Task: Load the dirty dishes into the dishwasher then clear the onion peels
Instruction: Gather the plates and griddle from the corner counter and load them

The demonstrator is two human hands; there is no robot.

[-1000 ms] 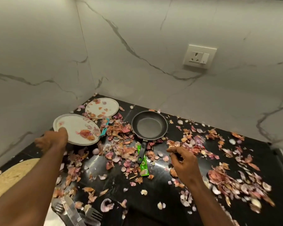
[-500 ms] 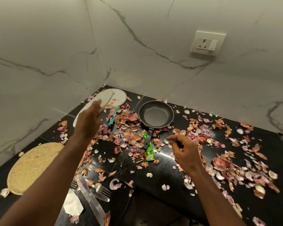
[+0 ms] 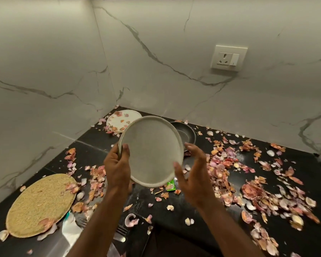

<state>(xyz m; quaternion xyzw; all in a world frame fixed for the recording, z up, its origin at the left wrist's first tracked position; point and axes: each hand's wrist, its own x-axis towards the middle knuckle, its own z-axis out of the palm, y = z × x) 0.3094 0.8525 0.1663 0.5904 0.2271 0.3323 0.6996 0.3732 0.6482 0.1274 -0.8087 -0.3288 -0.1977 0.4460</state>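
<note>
My left hand grips the left rim of a white plate, held tilted in the air above the black counter with its bare face toward me. My right hand is open beside the plate's right edge, fingers spread, close to the rim but not clearly touching it. A second white plate with peels on it lies in the back corner. A black frying pan sits behind the held plate, partly hidden. Onion peels are scattered over the counter, thickest at the right.
A round woven mat lies at the left front. Forks and a knife lie near the front edge, partly under my left arm. A green packet peeks out below the plate. Marble walls close the corner; a wall socket is at upper right.
My left hand lifted the plate off the counter, tipped its peels off and brought it to the middle in front of me. My right hand opened and rose beside its rim.
</note>
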